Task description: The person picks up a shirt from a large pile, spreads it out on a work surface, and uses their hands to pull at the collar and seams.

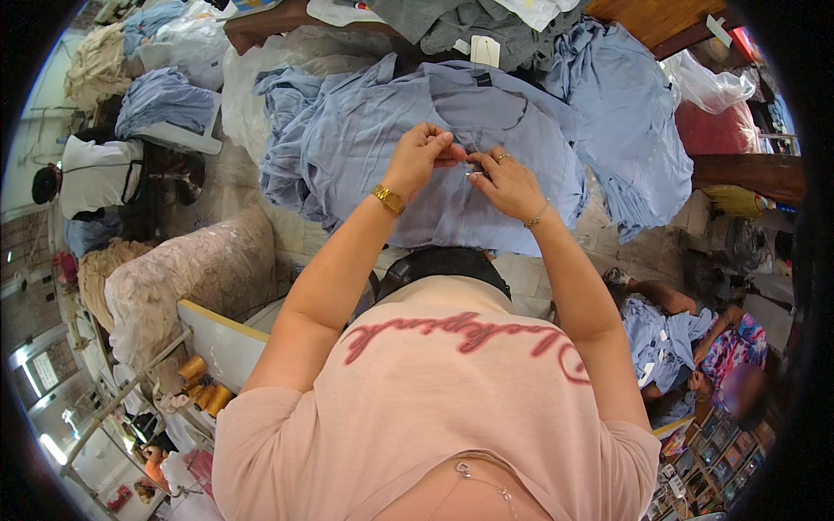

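A light blue shirt (365, 122) lies spread before me, its round neckline toward the far side with a small dark label (483, 80) inside the collar. Over its front placket, my left hand (424, 154) is closed in a pinch, a gold watch on the wrist. Close beside it, my right hand (508, 185) is also closed, fingertips drawn together by the placket. A small dark and pale bit shows at its fingertips, too small to name. What the left fingers pinch is hidden.
More blue shirts (621, 130) are heaped at the right, grey cloth (478, 30) with a white tag beyond. Clear plastic (248, 95) lies at the left. A wrapped bundle (191, 269) stands to my left. Other people (100, 176) work nearby, one handling blue cloth (665, 339) at the right.
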